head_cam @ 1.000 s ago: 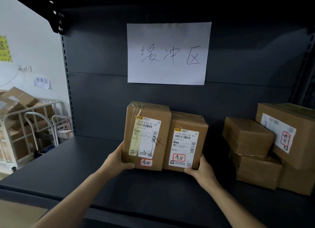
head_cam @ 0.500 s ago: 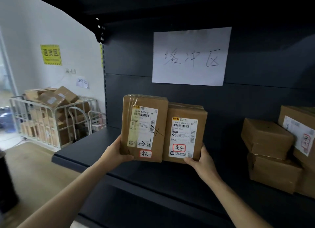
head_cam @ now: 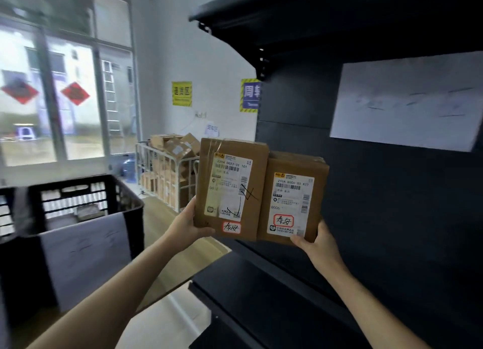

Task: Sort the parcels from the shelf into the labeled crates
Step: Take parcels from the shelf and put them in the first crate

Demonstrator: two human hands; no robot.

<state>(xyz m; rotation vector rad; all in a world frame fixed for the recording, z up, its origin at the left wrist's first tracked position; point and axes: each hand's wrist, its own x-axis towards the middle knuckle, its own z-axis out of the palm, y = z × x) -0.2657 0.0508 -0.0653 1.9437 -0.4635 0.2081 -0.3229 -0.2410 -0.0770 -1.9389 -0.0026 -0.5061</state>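
- Both brown cardboard parcels are now sitting clear of the dark metal shelf [head_cam: 261, 291], lifted out to its left end, where half a second ago they were in front of its back panel; the view is swinging left, bringing a window and a crate into sight.
- Two parcels are being held upright side by side, touching: the taller left parcel [head_cam: 209, 192] and the shorter right parcel [head_cam: 292, 165].
- Each is showing one white shipping label with barcodes and one red-outlined sticker with handwritten characters near its bottom edge; the left one is also carrying clear tape and black pen strokes.
- The left hand [head_cam: 187, 224] is gripping the left parcel's lower left corner, thumb on the front face.
- The right hand [head_cam: 317, 240] is gripping the right parcel's lower right corner from below.
- One black plastic slatted crate [head_cam: 78, 189] is standing low at the left, with a blurred white paper sheet [head_cam: 86, 260] on its side.
- Another blurred white paper sign [head_cam: 407, 103] is hanging on the shelf's back panel.
- One white wire cage cart [head_cam: 156, 171] piled with cardboard boxes is standing by the far wall.
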